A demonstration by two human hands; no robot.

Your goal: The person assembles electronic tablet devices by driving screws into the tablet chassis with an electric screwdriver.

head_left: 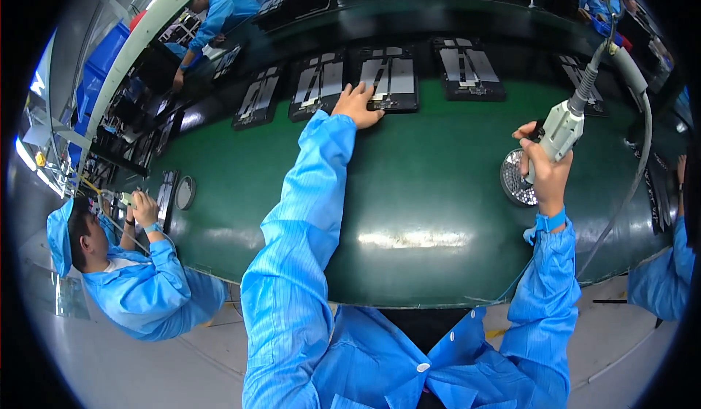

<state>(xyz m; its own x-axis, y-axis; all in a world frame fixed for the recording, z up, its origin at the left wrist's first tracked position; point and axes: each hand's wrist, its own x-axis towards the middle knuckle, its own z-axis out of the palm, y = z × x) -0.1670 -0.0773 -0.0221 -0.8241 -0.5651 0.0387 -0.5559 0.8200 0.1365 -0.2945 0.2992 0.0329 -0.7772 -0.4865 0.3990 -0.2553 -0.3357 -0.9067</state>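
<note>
My left hand point(357, 105) reaches far across the green conveyor belt point(409, 190) and rests, fingers spread, on the near left corner of a black flat tray point(391, 79) with grey plates on it. My right hand point(544, 168) is closed around a grey electric screwdriver point(561, 129) that hangs from a cable and hose above. The tool's tip points down at a small round dish of screws point(515, 179) on the belt. Both arms wear blue sleeves, and a blue strap sits on my right wrist.
More black trays point(316, 84) point(467, 69) point(257, 97) lie in a row along the belt. A person in blue point(139, 278) works at the left with a tool and a round dish point(185, 191). Other workers stand on the far side, and a blue sleeve point(661, 278) shows at the right.
</note>
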